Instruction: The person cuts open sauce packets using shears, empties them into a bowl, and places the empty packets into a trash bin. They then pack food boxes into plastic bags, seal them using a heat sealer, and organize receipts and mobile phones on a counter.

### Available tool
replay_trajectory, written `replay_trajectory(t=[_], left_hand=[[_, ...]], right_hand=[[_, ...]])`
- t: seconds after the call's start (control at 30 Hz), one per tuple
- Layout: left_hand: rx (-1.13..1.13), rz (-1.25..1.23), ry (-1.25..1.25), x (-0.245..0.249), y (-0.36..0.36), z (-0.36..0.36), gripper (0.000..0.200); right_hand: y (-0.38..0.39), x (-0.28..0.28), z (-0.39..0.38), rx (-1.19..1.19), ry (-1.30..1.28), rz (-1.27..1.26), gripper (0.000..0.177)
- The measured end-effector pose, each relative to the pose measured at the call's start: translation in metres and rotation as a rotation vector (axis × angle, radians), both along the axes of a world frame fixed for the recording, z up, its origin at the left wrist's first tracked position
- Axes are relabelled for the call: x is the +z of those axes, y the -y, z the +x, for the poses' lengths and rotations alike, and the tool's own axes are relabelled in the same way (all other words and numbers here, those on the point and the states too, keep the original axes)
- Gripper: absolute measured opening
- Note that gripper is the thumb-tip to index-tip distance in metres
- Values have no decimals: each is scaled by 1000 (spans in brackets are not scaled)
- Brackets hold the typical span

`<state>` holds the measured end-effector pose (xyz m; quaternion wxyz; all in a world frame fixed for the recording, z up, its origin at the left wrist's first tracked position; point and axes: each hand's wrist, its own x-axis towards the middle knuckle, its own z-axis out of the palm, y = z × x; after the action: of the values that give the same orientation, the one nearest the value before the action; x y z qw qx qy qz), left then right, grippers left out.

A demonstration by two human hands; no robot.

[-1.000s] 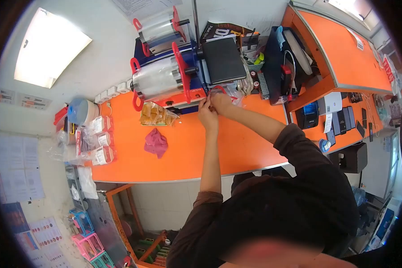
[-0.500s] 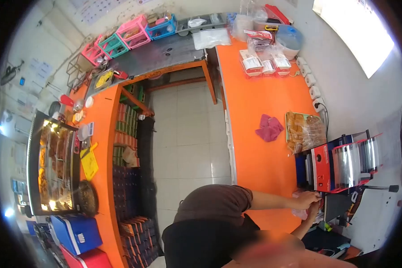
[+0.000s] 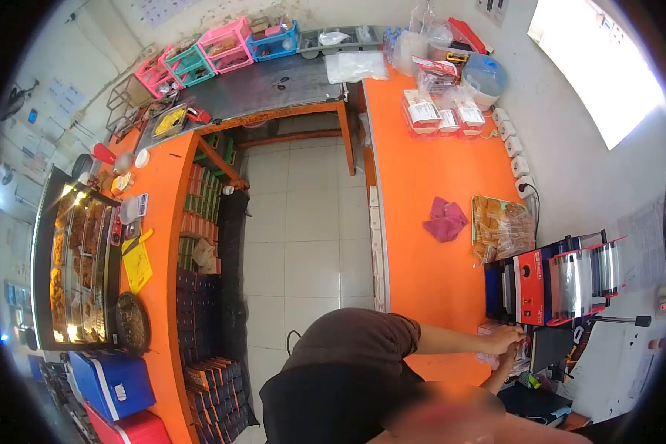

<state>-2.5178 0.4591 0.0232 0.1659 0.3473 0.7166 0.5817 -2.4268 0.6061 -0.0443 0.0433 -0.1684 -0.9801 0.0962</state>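
Note:
Both of my hands are together at the right edge of the orange counter (image 3: 422, 281), just below the red and blue machine (image 3: 529, 287). My left hand (image 3: 505, 339) has its fingers bent inward over a pinkish plastic item (image 3: 487, 357); whether it grips this item is unclear. Close against it, my right hand (image 3: 506, 364) reaches up from below, its fingers partly hidden. What lies between the fingertips is too small to make out. A pink cloth (image 3: 445, 220) lies on the counter beside a green-edged tray of wrapped food (image 3: 502, 226).
Packed boxes (image 3: 422, 112) and a blue-lidded container (image 3: 484, 78) stand at the counter's far end. A black cable runs from the wall sockets (image 3: 524, 185). Across the tiled floor are a lit food display case (image 3: 78, 266), a yellow board (image 3: 136, 266) and a blue cooler (image 3: 112, 386).
The camera view has shifted slightly. My hands stay together at the same spot, with my left hand's fingers now curled lower over my right hand.

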Motion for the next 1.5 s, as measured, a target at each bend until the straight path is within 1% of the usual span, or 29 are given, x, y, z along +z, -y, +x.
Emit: replay_trajectory(t=[0.13,0.17,0.23,0.27,0.3,0.33,0.37,0.4,0.43,0.47,0.5,0.53,0.6,0.63,0.7,0.77,0.83,0.93,0.97,1.03,1.1,1.17,1.2,1.23,1.27,1.3,1.37,1.43,1.5], left_hand=[[11,6,-87,12,16,2,49],[0,0,-88,10,15,0,49],[7,293,240,1,5,13,55],[363,207,-340,5,11,29,31],[269,215,-329,13,30,30,31],[88,140,-38,21,40,28,26],[-129,16,224,21,32,39,23],[18,-39,28,-23,11,55,19],[17,247,90,-2,30,74,21],[21,505,226,24,66,74,25],[-22,457,-58,47,89,78,24],[-48,158,55,48,110,100,23],[-451,-10,349,26,150,132,30],[-564,-78,359,4,173,158,30],[-1143,-517,401,-48,209,190,23],[-1793,-556,-9,-147,256,234,49],[-1699,-1282,-197,-84,293,296,73],[-1872,-1264,-479,-62,294,365,85],[-1899,-1259,-507,-66,295,391,85],[-2070,-1255,-644,-91,301,428,83],[-1986,-1173,-975,-150,310,457,81],[-2117,-1055,-1385,-120,288,493,76],[-2077,-795,-1350,-230,282,484,72],[-1839,-893,-1126,-157,269,506,63],[-1826,-809,-1244,-143,257,520,56],[-1733,-563,-1205,-133,249,531,43],[-1700,-638,-653,-137,214,554,33],[-1555,-559,-267,-98,183,569,28],[-1338,-540,233,-85,146,584,26]], right_hand=[[-59,-14,-10,226,16,-184,46],[-56,-6,0,136,-45,-119,46],[6,68,7,-53,-161,-9,49],[7,74,13,-68,-141,58,49],[6,83,30,-116,-115,128,49],[45,112,34,-223,-241,110,48],[102,173,33,-338,-329,-71,45],[112,167,50,-416,-383,-132,37],[157,221,58,-488,-427,-159,30],[165,205,86,-358,-621,-31,23],[192,233,105,-422,-558,-90,21],[216,217,135,-536,-708,-395,19],[257,222,204,-601,-291,-678,21],[289,201,242,-726,-322,-710,21],[345,158,301,-666,-123,-447,32],[405,140,355,-744,-25,-656,44],[465,124,399,-908,-229,-716,40],[526,127,462,-1166,-346,-838,36],[541,125,484,-1196,-363,-831,36],[572,124,517,-1433,-438,-838,34],[595,113,542,-1550,-512,-778,35],[622,117,565,-1680,-590,-741,38],[635,120,568,-1725,-621,-768,39],[658,119,566,-1715,-562,-839,39],[661,114,575,-1752,-612,-848,41],[658,106,586,-1782,-678,-839,43],[664,100,596,-1781,-679,-819,42],[657,110,610,-1868,-589,-973,42],[643,109,628,-1813,-548,-949,41]])
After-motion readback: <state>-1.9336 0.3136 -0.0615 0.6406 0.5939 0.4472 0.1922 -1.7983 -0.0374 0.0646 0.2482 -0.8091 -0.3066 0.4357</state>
